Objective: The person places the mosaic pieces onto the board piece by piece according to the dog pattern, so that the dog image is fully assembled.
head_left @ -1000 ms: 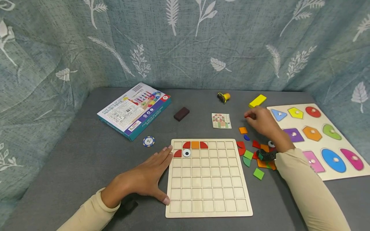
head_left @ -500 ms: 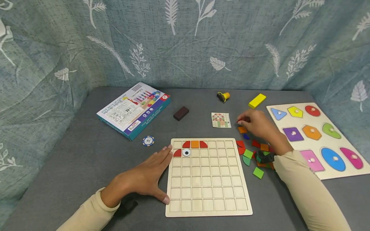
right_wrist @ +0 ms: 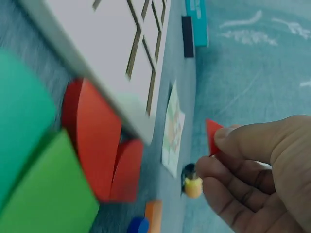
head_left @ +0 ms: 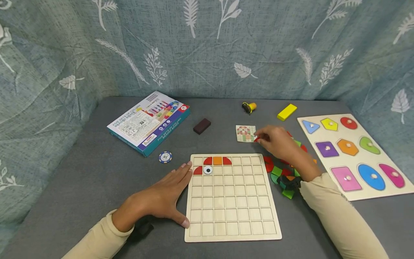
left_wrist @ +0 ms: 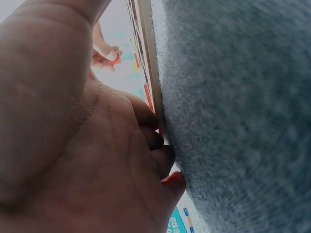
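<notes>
A wooden grid board (head_left: 233, 205) lies on the table, with red quarter-circle tiles (head_left: 198, 170), an orange square tile (head_left: 217, 160) and a round eye tile (head_left: 208, 169) set in its top rows. My left hand (head_left: 161, 196) rests along the board's left edge, fingers straight and thumb spread to the lower corner. Between thumb and fingertips my right hand (head_left: 279, 144) pinches a small red tile (right_wrist: 212, 136), whose full outline is partly covered. That hand is raised beside the printed pattern card (head_left: 245, 133), right of it. Loose coloured tiles (head_left: 277, 170) lie below the right wrist, partly hidden.
A shape puzzle board (head_left: 354, 154) lies at the right. Toward the back are a yellow block (head_left: 286, 112), a small yellow-and-black object (head_left: 249, 107) and a dark brown block (head_left: 202, 126). A box (head_left: 148, 122) and a poker chip (head_left: 165, 157) are at the left.
My right hand has moved left from above the loose tiles' far side to the pattern card, carrying the red tile. My left hand has stayed at the board's edge.
</notes>
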A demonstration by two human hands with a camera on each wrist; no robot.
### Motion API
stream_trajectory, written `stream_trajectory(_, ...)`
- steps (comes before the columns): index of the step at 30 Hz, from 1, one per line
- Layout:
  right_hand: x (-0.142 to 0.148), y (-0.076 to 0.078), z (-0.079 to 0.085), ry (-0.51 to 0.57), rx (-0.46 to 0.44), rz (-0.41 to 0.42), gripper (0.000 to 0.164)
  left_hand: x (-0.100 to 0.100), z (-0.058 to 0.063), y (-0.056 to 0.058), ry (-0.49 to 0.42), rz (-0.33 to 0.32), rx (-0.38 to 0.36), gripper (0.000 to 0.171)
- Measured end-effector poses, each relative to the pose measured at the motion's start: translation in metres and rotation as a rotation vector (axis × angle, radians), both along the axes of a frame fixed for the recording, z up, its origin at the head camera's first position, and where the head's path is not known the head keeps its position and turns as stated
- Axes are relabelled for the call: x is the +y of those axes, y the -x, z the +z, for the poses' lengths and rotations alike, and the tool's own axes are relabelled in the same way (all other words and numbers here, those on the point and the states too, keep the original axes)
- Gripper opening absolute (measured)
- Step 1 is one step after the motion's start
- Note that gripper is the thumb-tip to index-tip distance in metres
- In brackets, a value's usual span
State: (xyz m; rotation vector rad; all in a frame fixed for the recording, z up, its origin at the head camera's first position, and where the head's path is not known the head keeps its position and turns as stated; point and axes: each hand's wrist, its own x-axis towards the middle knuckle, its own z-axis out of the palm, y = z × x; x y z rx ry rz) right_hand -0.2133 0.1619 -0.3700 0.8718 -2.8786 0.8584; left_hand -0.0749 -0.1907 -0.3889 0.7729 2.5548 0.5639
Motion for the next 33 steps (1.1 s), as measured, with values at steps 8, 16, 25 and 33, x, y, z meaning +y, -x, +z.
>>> stream_trajectory(8, -0.016, -0.011, 0.001, 0.019, -0.055, 0.041, 0.016, 0.0, -0.001, 0.0, -0.003, -0.011, 0.016, 0.138)
stream_trajectory(16, -0.038, -0.026, 0.002, 0.042, -0.065, 0.189, 0.015, 0.001, -0.002, 0.0, -0.005, -0.009, 0.011, 0.139)
stream_trajectory(25, -0.053, -0.033, 0.001, 0.048, -0.106, 0.237, 0.012, 0.0, -0.003, 0.002, -0.001, -0.01, 0.018, 0.138)
stream_trajectory(33, -0.069, -0.036, -0.002, 0.026, -0.143, 0.285, 0.013, 0.0, -0.002, 0.001, -0.007, -0.013, 0.015, 0.138)
